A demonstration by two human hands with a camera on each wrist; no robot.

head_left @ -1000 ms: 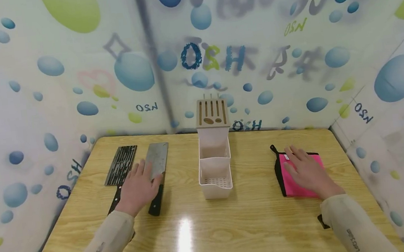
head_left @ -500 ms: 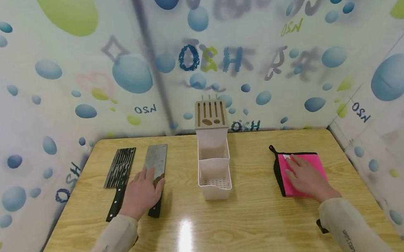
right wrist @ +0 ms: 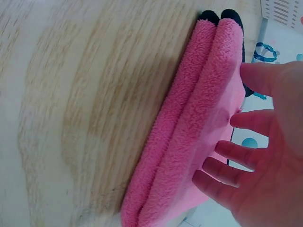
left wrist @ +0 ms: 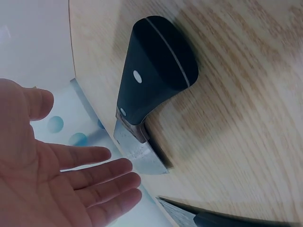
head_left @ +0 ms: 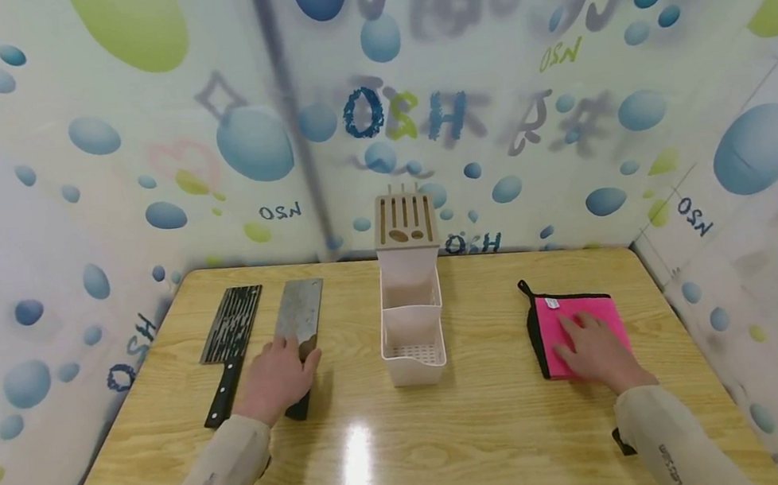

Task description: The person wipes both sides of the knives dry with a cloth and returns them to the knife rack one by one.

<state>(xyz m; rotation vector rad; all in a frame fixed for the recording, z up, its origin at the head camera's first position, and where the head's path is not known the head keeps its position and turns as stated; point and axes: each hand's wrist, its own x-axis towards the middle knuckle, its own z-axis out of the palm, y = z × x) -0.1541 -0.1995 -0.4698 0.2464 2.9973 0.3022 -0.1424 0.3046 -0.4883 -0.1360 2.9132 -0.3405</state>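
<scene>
My left hand hovers over a cleaver with a plain grey blade and black handle. In the left wrist view, its fingers are extended beside the cleaver's riveted handle, holding nothing. To the left lies a second cleaver with dark streaks on its blade. At the right, my right hand is over a folded pink cloth with black edging and a hanging loop. The right wrist view shows its fingers spread loosely close above the fluffy cloth, with none of it gripped.
A white knife holder with a slotted beige top and open compartments stands mid-table between the hands. The wooden table meets patterned walls at its back and sides.
My left hand has drawn back toward the near side, lowering to the plain cleaver and uncovering the streaked cleaver's handle. My right hand has lowered and drawn slightly back over the pink cloth.
</scene>
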